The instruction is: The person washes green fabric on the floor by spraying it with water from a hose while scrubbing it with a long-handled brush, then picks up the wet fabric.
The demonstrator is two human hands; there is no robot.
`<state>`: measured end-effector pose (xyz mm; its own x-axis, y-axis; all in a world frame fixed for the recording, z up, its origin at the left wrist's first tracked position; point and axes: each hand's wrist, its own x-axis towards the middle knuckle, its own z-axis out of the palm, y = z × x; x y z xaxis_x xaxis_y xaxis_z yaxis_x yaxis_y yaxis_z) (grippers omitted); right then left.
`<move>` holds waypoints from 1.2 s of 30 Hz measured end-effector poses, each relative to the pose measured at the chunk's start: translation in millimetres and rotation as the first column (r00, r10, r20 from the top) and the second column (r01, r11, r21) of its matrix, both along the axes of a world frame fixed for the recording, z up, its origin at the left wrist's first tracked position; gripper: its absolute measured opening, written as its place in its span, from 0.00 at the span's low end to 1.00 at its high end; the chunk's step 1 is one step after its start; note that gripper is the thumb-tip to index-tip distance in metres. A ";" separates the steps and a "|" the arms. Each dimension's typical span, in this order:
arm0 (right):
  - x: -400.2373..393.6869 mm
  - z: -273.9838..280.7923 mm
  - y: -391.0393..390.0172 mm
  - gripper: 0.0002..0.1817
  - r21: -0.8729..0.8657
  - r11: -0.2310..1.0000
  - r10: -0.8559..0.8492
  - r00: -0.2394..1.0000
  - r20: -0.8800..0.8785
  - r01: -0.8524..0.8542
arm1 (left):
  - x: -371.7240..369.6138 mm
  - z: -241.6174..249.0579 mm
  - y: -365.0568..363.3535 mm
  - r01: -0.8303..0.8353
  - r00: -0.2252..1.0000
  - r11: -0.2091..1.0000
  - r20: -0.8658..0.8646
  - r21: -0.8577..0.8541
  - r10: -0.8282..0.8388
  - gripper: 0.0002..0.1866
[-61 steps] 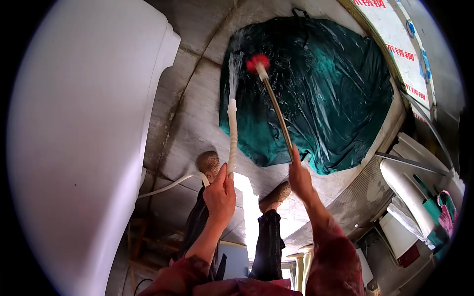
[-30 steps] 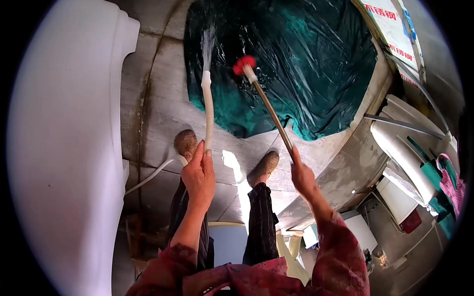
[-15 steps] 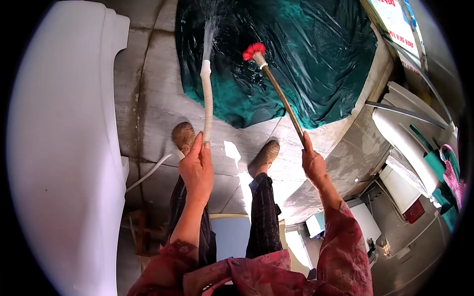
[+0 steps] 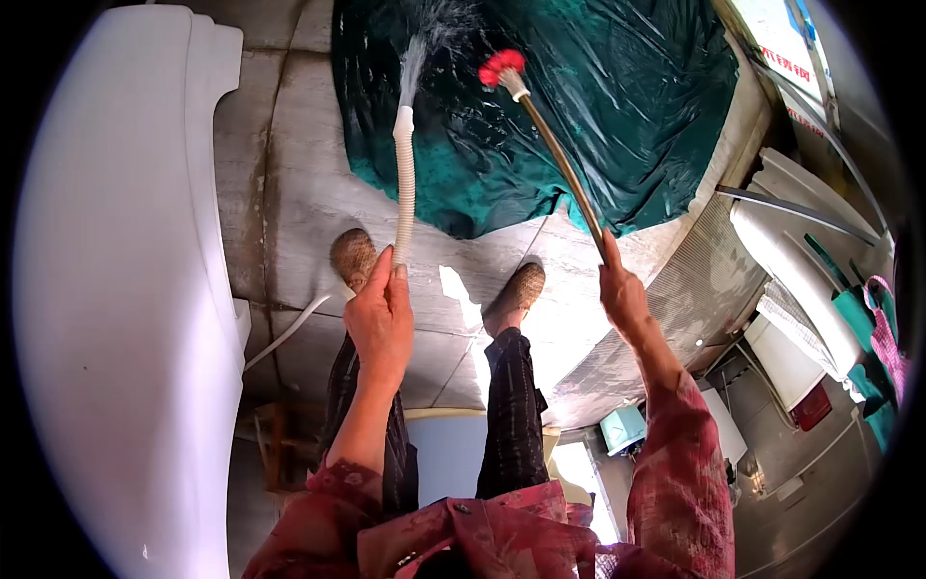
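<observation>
My left hand [image 4: 379, 314] is wrapped round a ribbed cream hose [image 4: 406, 188], which points forward and sprays water from its end. The water lands on a wet, wrinkled dark green plastic sheet [image 4: 627, 96] spread over the floor. In my right hand [image 4: 623, 288] is the wooden handle of a long brush [image 4: 562, 162]. Its bushy red head [image 4: 503, 68] is over the sheet, to the right of the water jet. Behind my left hand the hose trails off to the left.
A large white appliance or tub [image 4: 135, 289] fills the left side. My shoes stand on grey floor tiles [image 4: 299, 164] short of the sheet. At the right are a metal bar [image 4: 799, 212], a white basin-like object [image 4: 801, 261] and green and pink cloths [image 4: 883, 333].
The brush head has moved forward, away from me, over the sheet, with my right hand following. The hose still sprays, its jet now spreading wider and slightly to the right.
</observation>
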<state>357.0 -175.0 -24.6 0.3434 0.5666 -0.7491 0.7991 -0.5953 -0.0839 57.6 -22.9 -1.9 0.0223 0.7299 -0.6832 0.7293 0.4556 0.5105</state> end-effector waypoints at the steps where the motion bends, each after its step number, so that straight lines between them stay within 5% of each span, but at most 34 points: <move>1: -0.1 -4.5 3.9 0.36 0.000 1.000 0.004 1.000 -0.003 -0.004 | -1.1 -1.2 -0.6 0.021 1.000 1.000 -0.016 0.021 -0.021 0.15; 8: -11.6 -57.0 144.5 0.32 0.185 0.982 0.042 0.999 0.028 -0.046 | -2.0 -4.0 -2.6 0.058 0.997 0.998 -0.047 0.039 -0.056 0.15; 16: -22.3 9.9 -12.2 0.38 -0.053 0.998 -0.030 0.998 -0.062 0.026 | 0.5 -9.7 -13.5 0.074 0.997 0.991 -0.001 0.116 -0.074 0.16; 19: -16.1 -17.1 9.6 0.37 0.146 0.989 0.031 0.998 -0.050 -0.024 | -2.3 -11.0 -12.1 0.071 0.997 0.992 0.000 0.108 -0.071 0.16; 25: -14.2 -39.9 156.1 0.29 0.197 0.980 0.033 0.999 -0.025 -0.027 | 0.2 -5.7 -7.5 0.100 0.995 0.992 -0.037 0.070 -0.098 0.15; 29: -26.7 -23.0 80.0 0.33 0.182 0.983 -0.001 0.995 -0.098 0.019 | 2.5 -4.7 -5.6 0.083 0.996 0.995 -0.035 0.050 -0.081 0.15; 32: -50.8 8.5 0.2 0.38 -0.011 0.999 -0.043 0.994 -0.104 0.042 | -3.2 -14.0 -14.3 0.087 0.996 0.988 0.003 0.129 -0.088 0.17; 36: -55.2 -22.9 44.8 0.36 0.093 0.993 -0.067 0.992 -0.108 0.077 | -1.8 -1.4 -1.4 0.046 0.999 0.999 -0.028 0.003 -0.046 0.15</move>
<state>301.8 -130.2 -47.5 0.3082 0.6146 -0.7262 0.7384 -0.6358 -0.2247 55.8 -24.3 -3.3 0.0365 0.7307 -0.6818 0.7634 0.4199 0.4909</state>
